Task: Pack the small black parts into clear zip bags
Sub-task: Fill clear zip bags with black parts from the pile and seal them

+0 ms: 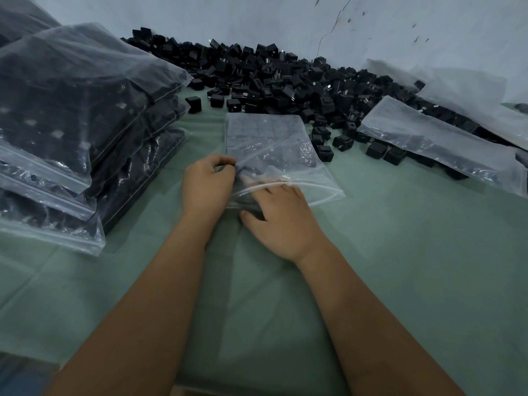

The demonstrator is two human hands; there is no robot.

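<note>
Clear zip bag (271,144) lies flat at centre of the green surface (400,252), part-filled with small black parts laid in rows, its open mouth toward the person. Left hand (207,185) has fingers curled, pinching the bag's left edge near the mouth. Right hand (281,221) lies flat with fingers straight, fingertips reaching into or onto the mouth (blurred, cannot tell which), thumb spread out to the left on the surface.

Loose black parts (285,78) are heaped in a long pile from 11 to 2 o'clock, against the pale cracked wall (371,30); too many to count. A few strays sit apart on the surface just beyond the bag's far edge and off its right side at 2 o'clock.

Stack of filled bags (71,124) at 9–10 o'clock, at least four layers visible, near the left hand but not touching it. At 2–3 o'clock one more clear bag (437,144) rests tilted on the loose parts, with more clear plastic (471,92) behind it toward the wall.

Open room: bare green cloth from 3 to 6 o'clock, right of the right forearm, and a strip at 7–8 o'clock below the stack. Near edge of the surface shows at the bottom of the view.

No readable writing, brand or label on any bag or part.
</note>
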